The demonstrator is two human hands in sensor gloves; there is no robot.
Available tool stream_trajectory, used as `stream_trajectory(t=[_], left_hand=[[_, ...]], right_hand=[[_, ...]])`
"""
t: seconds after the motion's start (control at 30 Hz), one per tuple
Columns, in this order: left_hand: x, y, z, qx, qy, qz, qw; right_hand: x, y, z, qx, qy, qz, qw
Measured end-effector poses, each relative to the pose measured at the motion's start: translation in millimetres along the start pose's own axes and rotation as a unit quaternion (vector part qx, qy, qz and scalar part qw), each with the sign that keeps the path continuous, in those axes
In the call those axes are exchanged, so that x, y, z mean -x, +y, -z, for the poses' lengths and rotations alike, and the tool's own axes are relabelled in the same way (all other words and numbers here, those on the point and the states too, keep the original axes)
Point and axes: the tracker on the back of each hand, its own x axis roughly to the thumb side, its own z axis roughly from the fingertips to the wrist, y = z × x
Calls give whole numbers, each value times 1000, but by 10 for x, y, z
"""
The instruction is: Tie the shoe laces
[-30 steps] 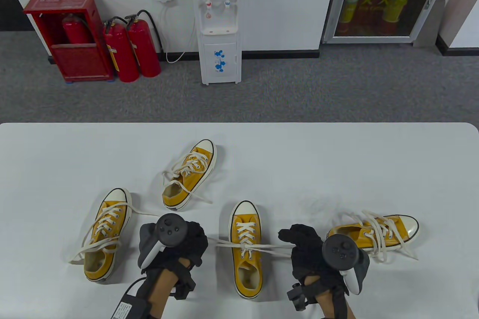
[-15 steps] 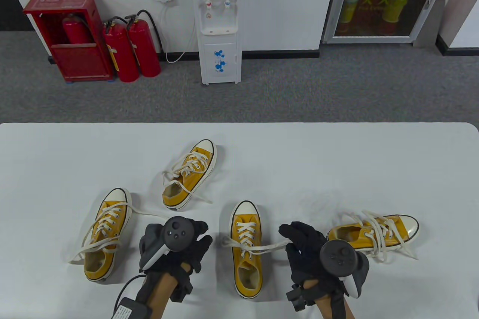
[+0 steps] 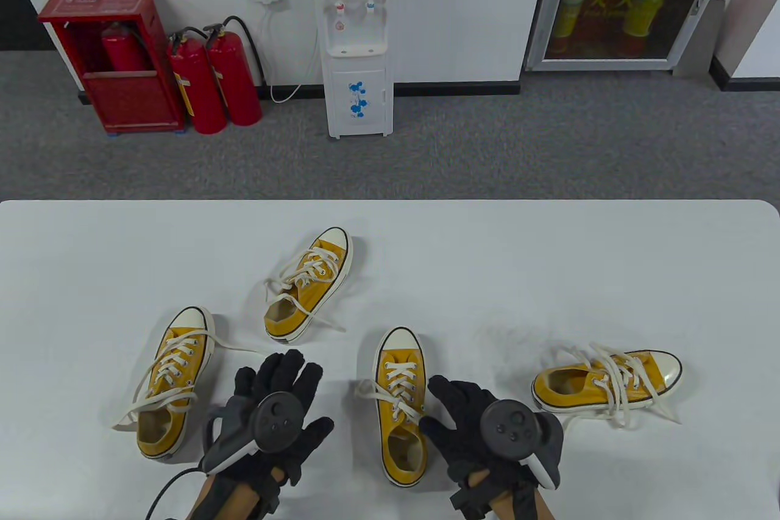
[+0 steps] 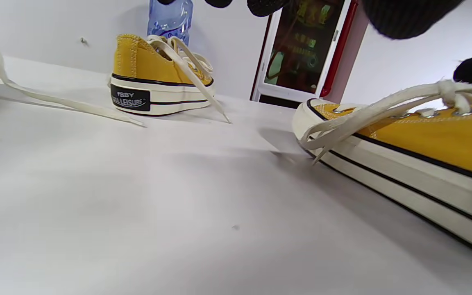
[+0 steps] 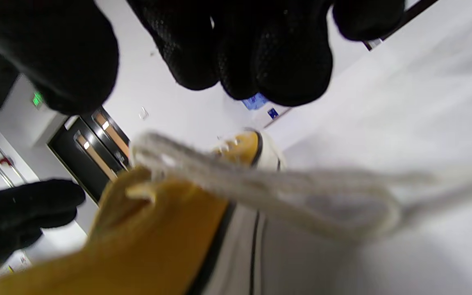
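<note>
Your left hand (image 3: 277, 407) lies flat in the lower middle of the table view, fingers straight and spread, holding nothing, between the shoe at lower left (image 3: 170, 383) and the middle shoe (image 3: 399, 404). Your right hand (image 3: 481, 428) sits just right of the middle shoe, fingers stretched out and gripping nothing, the thumb close to the shoe's opening. The middle shoe points toward the top of the frame, and its laces (image 3: 390, 392) lie across the tongue with a loop hanging off its left side. In the left wrist view that loop (image 4: 367, 119) droops over the white sole. A third shoe (image 3: 311, 285) sits above centre with loose laces, and a fourth (image 3: 609, 383) lies at the right, toe pointing right, on the white table (image 3: 548, 264).
</note>
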Motion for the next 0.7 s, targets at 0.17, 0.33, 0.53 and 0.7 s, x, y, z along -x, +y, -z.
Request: stream_trajectory(t=[0.17, 0.33, 0.53, 0.7], left_hand=[[95, -139, -30, 12, 1, -19, 1000], [120, -189, -16, 29, 7, 1, 1000], [136, -224, 7, 48, 4, -16, 999], [131, -239, 14, 50, -2, -20, 999]], right_hand=[[-4, 219, 18, -49, 31, -23, 998], [-5, 317, 29, -67, 67, -40, 995], [-86, 358, 16, -52, 80, -77, 992], [-94, 344, 7, -29, 81, -83, 993]])
